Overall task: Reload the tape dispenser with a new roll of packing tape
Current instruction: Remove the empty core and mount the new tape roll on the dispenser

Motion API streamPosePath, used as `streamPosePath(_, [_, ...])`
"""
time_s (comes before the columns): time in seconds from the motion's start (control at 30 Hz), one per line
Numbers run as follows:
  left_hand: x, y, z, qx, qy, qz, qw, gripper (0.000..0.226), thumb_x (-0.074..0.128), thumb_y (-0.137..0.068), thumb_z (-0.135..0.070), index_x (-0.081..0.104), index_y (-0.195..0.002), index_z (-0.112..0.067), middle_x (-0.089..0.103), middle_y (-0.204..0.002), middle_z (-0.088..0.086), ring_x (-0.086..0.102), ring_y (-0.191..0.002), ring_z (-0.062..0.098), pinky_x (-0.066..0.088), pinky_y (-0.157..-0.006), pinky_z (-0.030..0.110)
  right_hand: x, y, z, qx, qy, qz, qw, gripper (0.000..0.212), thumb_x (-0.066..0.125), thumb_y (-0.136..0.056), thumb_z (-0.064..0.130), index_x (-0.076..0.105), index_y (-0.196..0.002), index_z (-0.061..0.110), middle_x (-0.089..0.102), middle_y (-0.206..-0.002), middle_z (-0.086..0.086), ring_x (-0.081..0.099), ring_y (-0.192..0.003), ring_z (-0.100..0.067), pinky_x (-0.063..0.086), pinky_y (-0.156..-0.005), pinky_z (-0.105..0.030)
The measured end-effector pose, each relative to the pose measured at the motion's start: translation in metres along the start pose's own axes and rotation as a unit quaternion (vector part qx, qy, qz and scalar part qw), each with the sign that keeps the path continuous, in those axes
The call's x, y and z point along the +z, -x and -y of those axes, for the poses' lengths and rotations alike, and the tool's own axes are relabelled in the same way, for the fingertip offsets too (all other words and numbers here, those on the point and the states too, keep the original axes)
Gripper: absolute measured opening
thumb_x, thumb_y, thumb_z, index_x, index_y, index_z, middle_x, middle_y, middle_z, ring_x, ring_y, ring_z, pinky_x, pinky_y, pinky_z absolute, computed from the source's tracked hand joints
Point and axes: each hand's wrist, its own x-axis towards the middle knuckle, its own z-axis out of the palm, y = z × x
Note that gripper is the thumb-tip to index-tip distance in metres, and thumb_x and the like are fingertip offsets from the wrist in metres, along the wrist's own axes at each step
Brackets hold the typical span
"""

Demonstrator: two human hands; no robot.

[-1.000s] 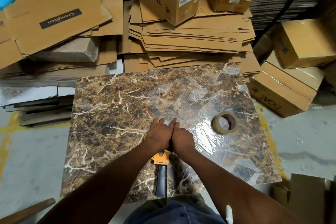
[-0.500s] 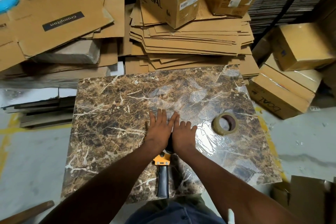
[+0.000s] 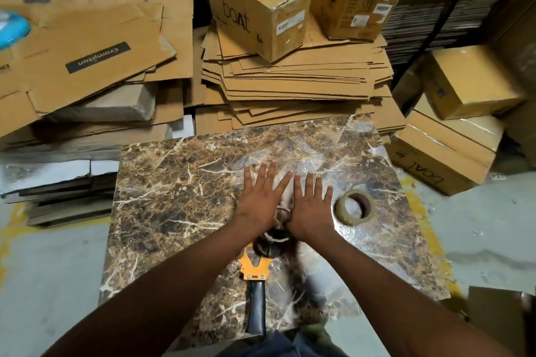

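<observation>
1. A brown marble-patterned table point(image 3: 179, 206) fills the centre of the frame, with flattened cardboard point(image 3: 290, 81) stacked beyond it at upper centre.
2. The tape dispenser point(image 3: 255, 269) lies at lower centre, black handle pointing to the bottom edge, its head partly hidden under the wrists.
3. The left hand point(image 3: 261, 200) and right hand point(image 3: 310, 209) lie flat side by side, fingers spread, gripping nothing.
4. The tape roll point(image 3: 354, 207) lies flat just right of the right hand.
</observation>
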Motion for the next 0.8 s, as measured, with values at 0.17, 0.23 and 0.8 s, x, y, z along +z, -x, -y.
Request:
streamPosePath(0.17, [-0.012, -0.042, -0.019, 0.014, 0.003, -0.001, 1.0, 0.139, 0.077, -0.082, -0.069, -0.026, -0.164, -0.026, -0.022, -0.174, 0.023, -0.016, -0.162, 0.044, -0.006, -0.124, 0.073, -0.008, -0.023, -0.035, 0.031, 0.005, -0.006, 0.999, 0.117, 0.045, -0.084, 0.078, -0.015, -0.159, 0.01, -0.014, -0.166, -0.024, -0.012, -0.153, -0.044, -0.004, -0.12, -0.065])
streamPosePath(0.23, [-0.01, -0.06, -0.026, 0.016, 0.004, 0.001, 1.0, 0.138, 0.077, -0.081, -0.07, -0.023, -0.165, -0.026, -0.018, -0.174, 0.024, -0.012, -0.162, 0.044, -0.004, -0.124, 0.073, -0.006, -0.034, -0.049, 0.043, 0.003, -0.003, 0.999, 0.117, 0.046, -0.085, 0.078, -0.014, -0.159, 0.01, -0.013, -0.166, -0.024, -0.013, -0.153, -0.044, -0.006, -0.121, -0.064])
streamPosePath(0.8, [0.052, -0.121, -0.037, 0.117, 0.061, 0.07, 0.989, 0.117, 0.059, -0.087, -0.072, -0.018, -0.166, -0.036, -0.015, -0.176, 0.02, -0.012, -0.163, 0.04, -0.002, -0.123, 0.075, 0.051, -0.071, -0.088, -0.006, -0.014, 0.067, 0.998, 0.093, 0.05, -0.093, 0.059, 0.009, -0.16, 0.008, 0.009, -0.165, -0.029, 0.0, -0.153, -0.046, 0.0, -0.121, -0.066])
